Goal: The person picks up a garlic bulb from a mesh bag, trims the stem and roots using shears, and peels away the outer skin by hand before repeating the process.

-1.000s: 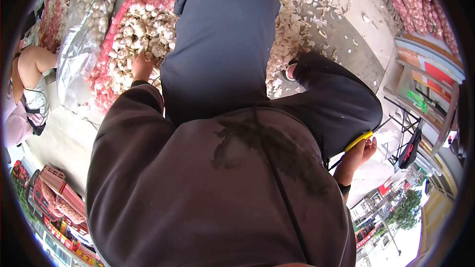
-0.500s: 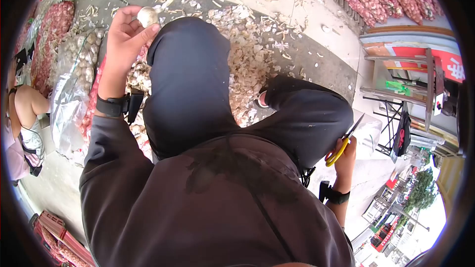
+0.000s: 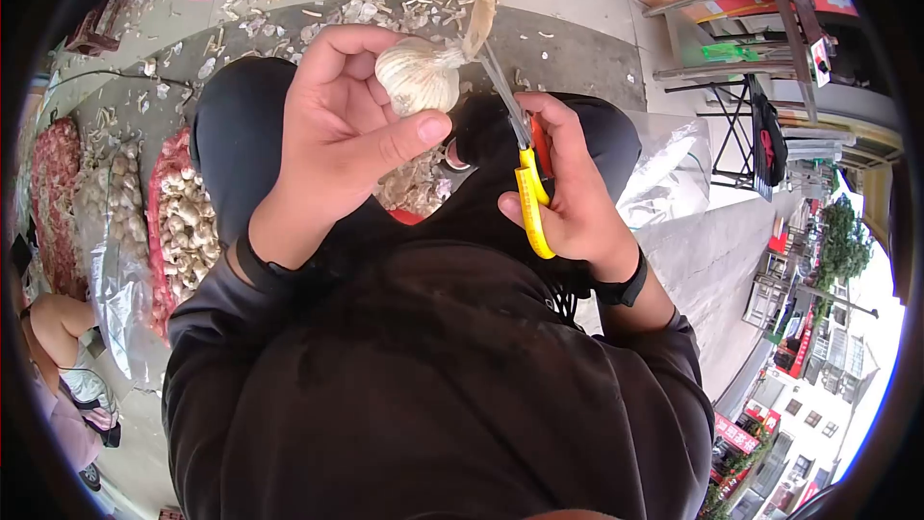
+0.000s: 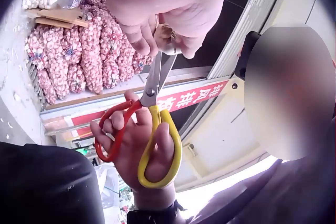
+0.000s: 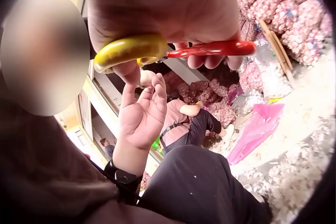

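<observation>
Between thumb and fingers my left hand (image 3: 332, 135) holds a white garlic bulb (image 3: 419, 77), its dry stem (image 3: 479, 19) pointing away and to the right. My right hand (image 3: 573, 188) grips scissors (image 3: 531, 193) with one yellow and one red handle, thumb and fingers through the loops. In the head view the blades reach up to the base of the stem. The left wrist view shows the blades (image 4: 157, 79) parted slightly, their tips hidden close under the left hand (image 4: 173, 3). In the right wrist view the yellow handle (image 5: 131, 50) hides part of the bulb.
A red mesh sack of garlic bulbs (image 3: 188, 231) stands at the left, beside a clear plastic bag (image 3: 120, 299). Peelings (image 3: 414, 188) litter the floor around the legs. Another person (image 5: 181, 124) bends over near stacked garlic sacks. A folding rack (image 3: 736, 140) stands at the right.
My left hand has lifted the garlic bulb from the sack and brought it rightward to the middle. The right hand has come up from beside the knee with the scissors to meet it.
</observation>
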Tool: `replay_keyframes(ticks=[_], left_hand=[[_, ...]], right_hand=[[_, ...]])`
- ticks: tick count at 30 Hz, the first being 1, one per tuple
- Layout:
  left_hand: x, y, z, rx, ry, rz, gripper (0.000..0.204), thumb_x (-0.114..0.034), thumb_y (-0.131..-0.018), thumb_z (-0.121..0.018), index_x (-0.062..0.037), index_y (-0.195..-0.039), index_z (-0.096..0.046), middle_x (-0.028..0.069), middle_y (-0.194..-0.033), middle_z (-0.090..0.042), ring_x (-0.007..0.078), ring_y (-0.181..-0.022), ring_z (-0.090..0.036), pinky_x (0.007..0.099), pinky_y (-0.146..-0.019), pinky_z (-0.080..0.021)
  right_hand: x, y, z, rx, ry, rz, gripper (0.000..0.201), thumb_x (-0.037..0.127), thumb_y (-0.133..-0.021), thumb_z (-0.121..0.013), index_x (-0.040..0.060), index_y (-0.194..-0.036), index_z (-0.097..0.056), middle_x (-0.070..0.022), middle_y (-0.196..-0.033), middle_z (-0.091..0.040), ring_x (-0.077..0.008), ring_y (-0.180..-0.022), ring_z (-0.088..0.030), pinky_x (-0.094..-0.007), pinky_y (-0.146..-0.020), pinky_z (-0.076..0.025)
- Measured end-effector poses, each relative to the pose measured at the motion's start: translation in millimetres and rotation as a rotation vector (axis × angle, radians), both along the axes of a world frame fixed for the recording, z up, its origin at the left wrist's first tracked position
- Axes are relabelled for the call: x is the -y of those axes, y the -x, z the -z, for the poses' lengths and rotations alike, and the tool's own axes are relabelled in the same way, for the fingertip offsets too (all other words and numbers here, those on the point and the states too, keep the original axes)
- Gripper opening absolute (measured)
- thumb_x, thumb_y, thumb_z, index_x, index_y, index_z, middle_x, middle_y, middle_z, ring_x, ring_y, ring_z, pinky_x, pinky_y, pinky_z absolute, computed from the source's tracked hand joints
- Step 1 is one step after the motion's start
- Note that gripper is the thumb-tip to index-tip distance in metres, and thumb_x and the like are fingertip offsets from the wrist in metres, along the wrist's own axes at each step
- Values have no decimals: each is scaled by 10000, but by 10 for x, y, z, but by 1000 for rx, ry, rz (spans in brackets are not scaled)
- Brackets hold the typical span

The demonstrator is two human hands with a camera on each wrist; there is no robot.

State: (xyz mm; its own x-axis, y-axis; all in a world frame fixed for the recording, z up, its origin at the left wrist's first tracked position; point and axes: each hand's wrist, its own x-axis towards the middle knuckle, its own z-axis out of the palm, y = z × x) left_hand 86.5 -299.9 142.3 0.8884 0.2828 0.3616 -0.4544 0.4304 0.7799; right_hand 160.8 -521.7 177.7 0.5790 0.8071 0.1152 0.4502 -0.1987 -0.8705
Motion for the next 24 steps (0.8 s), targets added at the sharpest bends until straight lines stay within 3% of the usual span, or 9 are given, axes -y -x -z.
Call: replay_keyframes(ticks=[3, 6, 11, 15, 19, 22, 23, 24], left_hand=[[22, -31, 126, -31, 61, -3, 505, -122, -825, -760, -46, -1227, -464, 125, -1173, -605, 229, -1030, -636, 389, -904, -527], [-47, -22, 157, -146, 223, 82, 469, 96, -818, -686, -16, -1210, -452, 115, -1176, -580, 174, -1058, -606, 322, -912, -513], [-12, -60, 311, -100, 119, 104, 457, 99, -808, -699, -9, -1184, -465, 110, -1133, -583, 173, -1052, -607, 327, -915, -517], [-27, -112, 388, -91, 72, 77, 454, 118, -802, -694, -5, -1179, -471, 109, -1121, -586, 174, -1052, -606, 320, -913, -517], [-76, -140, 417, -155, 129, 124, 428, 117, -812, -679, -6, -1172, -482, 102, -1122, -594, 173, -1051, -608, 318, -911, -520], [-67, -121, 429, -266, 121, 110, 392, 42, -852, -647, -21, -1206, -493, 137, -1174, -610, 202, -1022, -629, 345, -916, -517], [-82, -117, 413, -294, 156, 142, 393, 41, -853, -641, -23, -1213, -496, 143, -1183, -609, 201, -1017, -631, 345, -914, -518], [-106, -118, 376, -322, 191, 176, 394, 41, -855, -635, -26, -1219, -499, 149, -1193, -608, 201, -1013, -632, 345, -912, -518]], right_hand=[[27, -27, 93, -30, 13, -36, 772, 27, -693, -779, 19, -1349, -372, -115, -1163, -453, -222, -974, -457, -322, -918, -394], [19, -37, 144, -24, 35, -74, 757, 31, -700, -780, 17, -1343, -381, -100, -1103, -451, -215, -945, -450, -320, -891, -398], [-86, -43, 210, -35, 43, -52, 726, 64, -704, -806, 17, -1319, -424, -85, -1033, -467, -203, -903, -461, -308, -824, -416], [-180, -98, 223, 22, 84, -10, 598, 106, -743, -810, 3, -1252, -513, -46, -893, -503, -157, -767, -483, -273, -712, -430], [-183, -9, 299, -336, 93, 116, 419, 123, -851, -742, -18, -1203, -563, 1, -781, -517, -64, -669, -454, -222, -598, -403], [-271, -9, 225, -452, -76, 211, 369, 123, -902, -690, -22, -1214, -557, 19, -775, -520, -19, -668, -435, -201, -579, -387], [-221, -55, 247, -282, 22, 300, 394, 143, -883, -716, -21, -1205, -559, 3, -743, -526, -37, -640, -454, -212, -577, -402], [-156, -132, 272, -22, 103, 373, 444, 158, -841, -755, -10, -1203, -559, -45, -756, -560, -107, -634, -512, -245, -584, -438]])
